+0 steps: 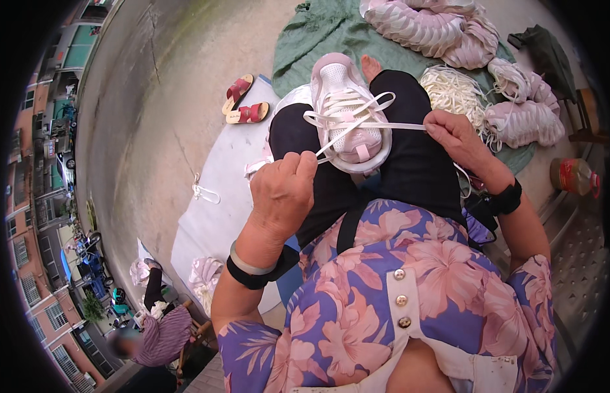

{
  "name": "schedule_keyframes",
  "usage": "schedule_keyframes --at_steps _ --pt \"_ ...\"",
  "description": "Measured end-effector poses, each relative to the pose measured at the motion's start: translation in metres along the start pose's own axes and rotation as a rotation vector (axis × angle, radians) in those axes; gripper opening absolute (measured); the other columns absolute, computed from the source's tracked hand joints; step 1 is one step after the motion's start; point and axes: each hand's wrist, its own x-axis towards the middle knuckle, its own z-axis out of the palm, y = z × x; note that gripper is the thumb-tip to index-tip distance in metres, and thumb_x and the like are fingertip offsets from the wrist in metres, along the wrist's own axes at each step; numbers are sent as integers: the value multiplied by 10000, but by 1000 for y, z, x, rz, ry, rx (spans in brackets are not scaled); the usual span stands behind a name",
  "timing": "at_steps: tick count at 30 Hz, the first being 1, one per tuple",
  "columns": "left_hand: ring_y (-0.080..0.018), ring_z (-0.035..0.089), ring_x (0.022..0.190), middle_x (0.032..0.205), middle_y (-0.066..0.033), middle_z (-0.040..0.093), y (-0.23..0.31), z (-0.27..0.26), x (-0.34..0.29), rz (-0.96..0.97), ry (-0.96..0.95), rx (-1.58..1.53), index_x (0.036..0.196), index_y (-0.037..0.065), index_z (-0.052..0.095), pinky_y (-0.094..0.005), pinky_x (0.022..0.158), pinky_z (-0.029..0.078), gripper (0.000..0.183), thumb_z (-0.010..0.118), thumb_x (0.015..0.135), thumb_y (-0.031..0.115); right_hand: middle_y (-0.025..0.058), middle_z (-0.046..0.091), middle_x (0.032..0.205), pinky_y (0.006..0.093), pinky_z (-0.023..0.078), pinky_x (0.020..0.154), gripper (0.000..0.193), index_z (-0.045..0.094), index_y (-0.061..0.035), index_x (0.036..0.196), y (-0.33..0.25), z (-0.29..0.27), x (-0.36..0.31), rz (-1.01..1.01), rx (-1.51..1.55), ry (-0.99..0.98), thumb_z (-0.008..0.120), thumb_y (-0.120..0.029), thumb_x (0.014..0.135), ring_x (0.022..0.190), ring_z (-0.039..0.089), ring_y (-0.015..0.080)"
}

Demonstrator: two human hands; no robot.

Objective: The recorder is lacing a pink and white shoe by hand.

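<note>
A pink and white sneaker rests on my lap between my black-trousered thighs, with white lace crisscrossed over its tongue and a loop standing on each side. To its right, my right hand pinches a white shoelace that runs taut from the shoe. My left hand is closed at the lower left of the sneaker, gripping the other stretch of lace, which slants across the tongue. What lies inside the left fist is hidden.
Bundled pink-white shoe uppers and a heap of white laces lie on a green cloth. Red sandals stand beside a pale sheet. A capped plastic jug is at right. Another person sits at lower left.
</note>
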Motion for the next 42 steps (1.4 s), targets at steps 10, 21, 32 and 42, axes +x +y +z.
schedule_keyframes --at_steps 10,21,32,42 --pt "-142 453 496 590 -4 399 53 -38 10 343 -84 32 846 63 560 -292 459 315 128 600 736 115 75 567 696 382 449 598 143 590 -73 755 6 -8 23 -104 -584 340 599 -215 770 654 573 296" --pt "-111 456 501 594 14 392 77 -22 29 638 -105 5 860 32 566 -265 465 297 241 618 744 236 88 555 785 420 351 786 130 610 -88 715 -64 67 64 -504 -904 -180 645 -198 656 793 551 230" --pt "-98 463 449 538 9 435 26 -29 6 383 102 86 964 -52 569 -262 425 314 314 531 698 111 -10 517 632 201 416 540 66 536 -53 795 -92 43 104 212 417 -540 570 -96 759 570 515 48" --pt "-177 540 483 556 -40 501 -54 16 -15 218 82 142 643 82 483 -316 433 385 88 540 674 141 -53 357 673 201 271 554 319 487 -56 843 -75 -13 74 52 129 -520 647 -278 678 625 338 42"
